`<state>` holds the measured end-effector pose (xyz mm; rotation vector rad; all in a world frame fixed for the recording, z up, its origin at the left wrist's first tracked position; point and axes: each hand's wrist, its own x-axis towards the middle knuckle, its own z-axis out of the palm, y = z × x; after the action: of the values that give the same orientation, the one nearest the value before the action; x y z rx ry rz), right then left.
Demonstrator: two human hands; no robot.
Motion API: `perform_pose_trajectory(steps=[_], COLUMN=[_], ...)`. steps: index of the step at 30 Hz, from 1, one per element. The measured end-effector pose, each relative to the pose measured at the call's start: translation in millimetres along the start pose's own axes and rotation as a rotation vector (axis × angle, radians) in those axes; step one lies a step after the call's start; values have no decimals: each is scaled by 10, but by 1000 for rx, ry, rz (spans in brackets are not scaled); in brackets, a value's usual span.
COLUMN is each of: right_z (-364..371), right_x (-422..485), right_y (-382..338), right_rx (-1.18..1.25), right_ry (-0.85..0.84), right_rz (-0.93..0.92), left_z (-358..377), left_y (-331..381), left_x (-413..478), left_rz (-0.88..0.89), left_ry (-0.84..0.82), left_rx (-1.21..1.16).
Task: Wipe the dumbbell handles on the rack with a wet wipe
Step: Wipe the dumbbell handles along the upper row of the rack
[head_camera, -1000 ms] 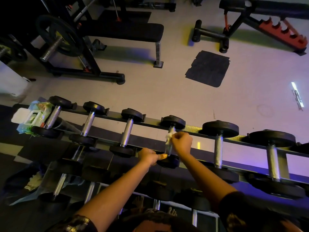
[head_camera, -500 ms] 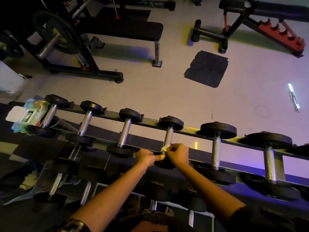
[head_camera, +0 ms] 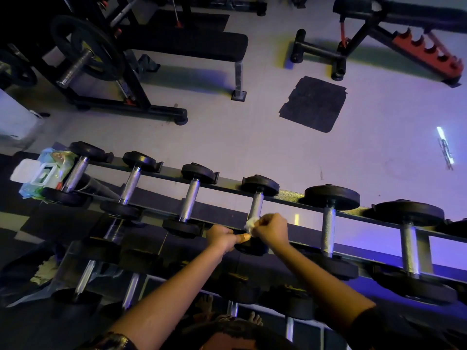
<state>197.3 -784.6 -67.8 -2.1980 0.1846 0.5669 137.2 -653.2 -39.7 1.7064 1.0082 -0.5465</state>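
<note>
The wet wipe (head_camera: 250, 224) is bunched against the low end of the handle (head_camera: 255, 205) of the fourth dumbbell from the left on the top tier of the rack (head_camera: 293, 195). Your right hand (head_camera: 271, 229) is curled round it, pinching the wipe to the steel just above the near weight (head_camera: 252, 248). Only a pale scrap of the wipe shows past your knuckles; the rest is inside the grip.

Your left hand (head_camera: 219, 236) sits just beside it, fingers curled under and thumb stretched out to touch the near weight. You cannot tell from here whether those fingers grip the front rail, as the hand covers it. Both hands also hide most of the near weight.

The pack of wipes (head_camera: 43, 173) lies at the rack's left end, lid flipped open, against the first dumbbell (head_camera: 75, 173). The lower-tier dumbbells sit in deep shadow and are hard to make out.

A second ago your right hand and the wipe were up near the middle of the handle; they have since come down to its near end, where they already were half a second ago. Your left hand has kept its place.
</note>
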Motion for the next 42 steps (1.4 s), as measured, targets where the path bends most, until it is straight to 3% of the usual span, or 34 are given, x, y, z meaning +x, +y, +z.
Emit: perform_pose_trajectory(steps=[2,8,11,19,27,32,35,38,42], right_z=[29,-95,-161,-38,-180,-127,10,71,71], right_x=[-125,321,501,-11,459,353,52,-94,-38], right_y=[93,-204,-248,212,-277,-235,-52,40,0], right_rx=[-23,219,292,101,275,125,39,24,85], right_ry=[-26,171,179,-95,191,118,17,18,55], right_rz=[-31,-15,16,45,26,14,37,49,73], left_z=[-7,-45,-33,-18,-12,-27,-3,-20,-72], left_y=[16,29,25,42,35,22,-13,-10,-50], left_x=[-9,-11,-22,-28,-58,-25,50,127,168], left_rz=[1,-24,-33,-12,-28,-69,-120,-220,-482], left_ry=[-4,-42,-37,-7,-21,-53,-47,-26,-216], left_rx=[-15,-61,-70,-140,-136,-245,-304,-463,-503])
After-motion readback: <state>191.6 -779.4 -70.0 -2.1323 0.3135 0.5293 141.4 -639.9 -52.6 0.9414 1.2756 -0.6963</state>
